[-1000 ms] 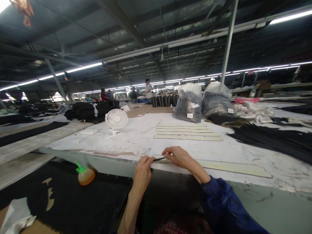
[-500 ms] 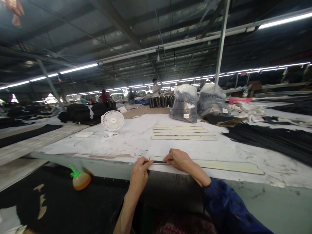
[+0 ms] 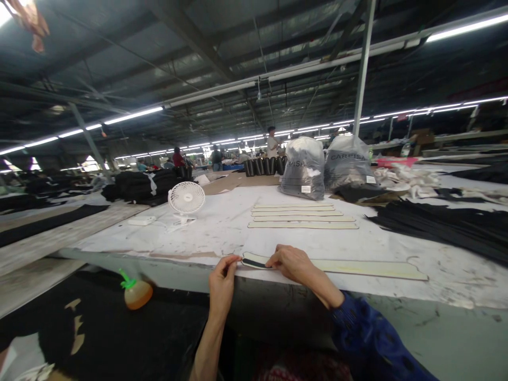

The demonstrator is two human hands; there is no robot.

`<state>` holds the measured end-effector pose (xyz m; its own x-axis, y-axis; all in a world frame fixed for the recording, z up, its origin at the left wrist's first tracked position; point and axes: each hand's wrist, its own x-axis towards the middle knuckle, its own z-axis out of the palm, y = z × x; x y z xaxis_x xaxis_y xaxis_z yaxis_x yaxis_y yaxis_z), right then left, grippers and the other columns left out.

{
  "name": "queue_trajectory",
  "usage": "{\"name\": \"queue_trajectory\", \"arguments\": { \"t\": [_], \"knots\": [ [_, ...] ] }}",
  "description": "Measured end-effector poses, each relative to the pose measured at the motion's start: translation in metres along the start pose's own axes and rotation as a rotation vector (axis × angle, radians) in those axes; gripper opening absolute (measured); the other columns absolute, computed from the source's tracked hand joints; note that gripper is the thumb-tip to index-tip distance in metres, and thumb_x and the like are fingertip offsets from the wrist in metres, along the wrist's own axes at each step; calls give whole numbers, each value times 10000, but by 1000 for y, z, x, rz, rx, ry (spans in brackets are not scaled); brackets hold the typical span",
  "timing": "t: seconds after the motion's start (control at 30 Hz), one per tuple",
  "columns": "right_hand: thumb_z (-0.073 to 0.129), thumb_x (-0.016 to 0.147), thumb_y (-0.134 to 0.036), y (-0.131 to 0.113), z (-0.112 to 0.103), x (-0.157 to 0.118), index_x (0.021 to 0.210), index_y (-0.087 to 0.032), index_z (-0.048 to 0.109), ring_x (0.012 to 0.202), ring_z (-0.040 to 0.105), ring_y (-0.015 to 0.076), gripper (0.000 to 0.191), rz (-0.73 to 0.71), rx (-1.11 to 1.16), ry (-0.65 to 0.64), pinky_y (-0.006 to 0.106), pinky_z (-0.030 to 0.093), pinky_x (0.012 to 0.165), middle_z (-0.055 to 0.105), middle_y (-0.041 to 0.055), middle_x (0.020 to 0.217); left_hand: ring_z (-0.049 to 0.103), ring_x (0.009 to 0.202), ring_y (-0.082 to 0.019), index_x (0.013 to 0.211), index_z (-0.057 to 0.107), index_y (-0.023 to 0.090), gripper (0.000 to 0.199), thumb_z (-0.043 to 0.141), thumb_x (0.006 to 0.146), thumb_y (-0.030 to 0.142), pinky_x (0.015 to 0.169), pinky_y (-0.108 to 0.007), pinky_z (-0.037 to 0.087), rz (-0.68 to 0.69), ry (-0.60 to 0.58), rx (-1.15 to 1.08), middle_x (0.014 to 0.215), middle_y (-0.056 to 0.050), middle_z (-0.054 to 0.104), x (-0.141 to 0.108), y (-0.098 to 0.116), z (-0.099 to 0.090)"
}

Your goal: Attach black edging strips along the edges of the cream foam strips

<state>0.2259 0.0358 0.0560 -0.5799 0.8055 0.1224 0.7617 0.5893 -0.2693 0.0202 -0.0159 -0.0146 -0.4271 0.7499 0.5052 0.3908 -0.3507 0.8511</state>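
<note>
Where the narrow black strip shows, it lies along the left end of a long pale strip at the near edge of the white-covered worktable. Only that short stretch of black is visible, between the two hands. The pale strip runs on past the right hand to a notched right end, and no black piece shows on that longer part, so the work on it looks barely begun.

The right hand's fingertips are drawn together on the black strip, which disappears beneath them. The left hand has its thumb and forefinger nearly meeting at the strip's left tip (whether they pinch it or merely touch it, I cannot tell).

Beyond the hands, a group of similar pale strips lies in parallel rows, with dark edges but no black piece visible on top; those seem to be either waiting or finished differently. Farther out stand a white clip fan to the left and two stuffed plastic bags at the back, with loose black strips heaped at the right.
</note>
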Motion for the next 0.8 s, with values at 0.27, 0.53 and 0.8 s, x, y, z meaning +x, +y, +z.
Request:
{"name": "queue_trajectory", "arguments": {
  "t": [0.27,0.53,0.8],
  "knots": [
    [510,839,-192,-3,-3,-1,989,-356,737,901,624,195,317,-2,3,-8,282,437,722,660,27,990,579,916,-198,847,704,227,156,564,818,289,877,-371,457,276,-167,265,901,-39,648,11,6,-11],
    [518,847,-221,-2,-3,-2,996,-366,733,904,624,199,299,1,-5,-10,284,438,725,658,28,1004,578,863,-207,830,716,229,183,538,859,255,817,-374,454,411,-276,483,835,-41,670,13,1,-7],
    [513,847,-220,-2,-2,-2,990,-369,735,893,629,202,302,7,-5,-3,284,436,713,658,23,995,579,862,-206,848,700,219,192,511,875,237,806,-376,439,458,-265,531,857,-41,676,9,2,-7]
  ]
}}
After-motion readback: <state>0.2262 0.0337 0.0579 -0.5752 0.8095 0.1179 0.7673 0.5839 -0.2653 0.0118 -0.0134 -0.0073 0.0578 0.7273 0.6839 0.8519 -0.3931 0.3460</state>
